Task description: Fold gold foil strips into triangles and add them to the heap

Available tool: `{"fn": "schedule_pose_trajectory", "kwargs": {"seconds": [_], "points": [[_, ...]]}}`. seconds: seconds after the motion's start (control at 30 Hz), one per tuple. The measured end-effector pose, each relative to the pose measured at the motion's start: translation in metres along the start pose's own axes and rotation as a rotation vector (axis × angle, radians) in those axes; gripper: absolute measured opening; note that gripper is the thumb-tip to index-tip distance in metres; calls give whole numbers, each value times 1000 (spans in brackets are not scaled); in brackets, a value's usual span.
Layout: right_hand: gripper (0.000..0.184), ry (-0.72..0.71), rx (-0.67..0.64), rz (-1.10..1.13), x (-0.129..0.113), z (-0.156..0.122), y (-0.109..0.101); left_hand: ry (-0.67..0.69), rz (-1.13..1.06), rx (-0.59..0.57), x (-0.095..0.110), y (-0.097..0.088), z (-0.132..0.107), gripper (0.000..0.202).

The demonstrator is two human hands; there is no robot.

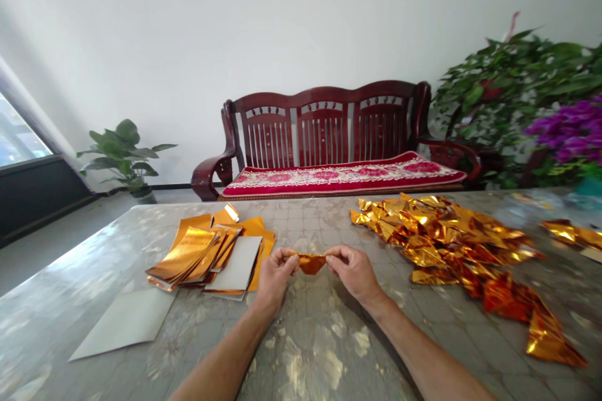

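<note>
My left hand [274, 276], right hand [356, 274] grip foil [312, 264] by ends, likely for tautness; sheets [190, 252] left of foil, pile [426, 229] right, seemingly for reach.

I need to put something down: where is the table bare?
The table is bare between the left forearm and right forearm, left of the pale sheet, and beyond left hand and right hand, between gold sheets and gold pile. It is crowded at the gold sheets, left, and at the pile, right.
</note>
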State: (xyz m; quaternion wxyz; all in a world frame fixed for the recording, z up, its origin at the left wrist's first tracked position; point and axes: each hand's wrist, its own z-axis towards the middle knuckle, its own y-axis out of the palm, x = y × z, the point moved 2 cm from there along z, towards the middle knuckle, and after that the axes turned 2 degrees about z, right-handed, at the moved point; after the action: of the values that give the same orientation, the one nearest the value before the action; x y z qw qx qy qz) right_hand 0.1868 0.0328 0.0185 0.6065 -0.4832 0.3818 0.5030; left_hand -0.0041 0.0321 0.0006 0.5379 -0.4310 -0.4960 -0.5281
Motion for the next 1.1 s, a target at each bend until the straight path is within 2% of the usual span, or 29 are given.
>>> {"fn": "schedule_pose_trajectory", "kwargs": {"seconds": [0.1,0.2,0.33,0.43,0.73,0.93,1.1], "points": [[20,-39,9,-54,3,0,-2,70,52,-37,-7,-4,5,21],[19,-121,0,-95,6,1,-5,209,190,-87,-10,-10,9,14],[18,-255,-65,-151,7,2,-9,357,408,-214,-4,-15,8,6],[20,-286,-102,-176,9,3,-10,411,507,-261,2,-16,6,8],[26,-334,-163,-239,14,2,-12,467,565,-316,2,-15,5,11],[33,-378,-222,-289,15,0,-12,410,565,-313,-4,-14,7,15],[38,-426,-246,-305,14,0,-12,422,570,-321,-2,-12,5,12]]}}
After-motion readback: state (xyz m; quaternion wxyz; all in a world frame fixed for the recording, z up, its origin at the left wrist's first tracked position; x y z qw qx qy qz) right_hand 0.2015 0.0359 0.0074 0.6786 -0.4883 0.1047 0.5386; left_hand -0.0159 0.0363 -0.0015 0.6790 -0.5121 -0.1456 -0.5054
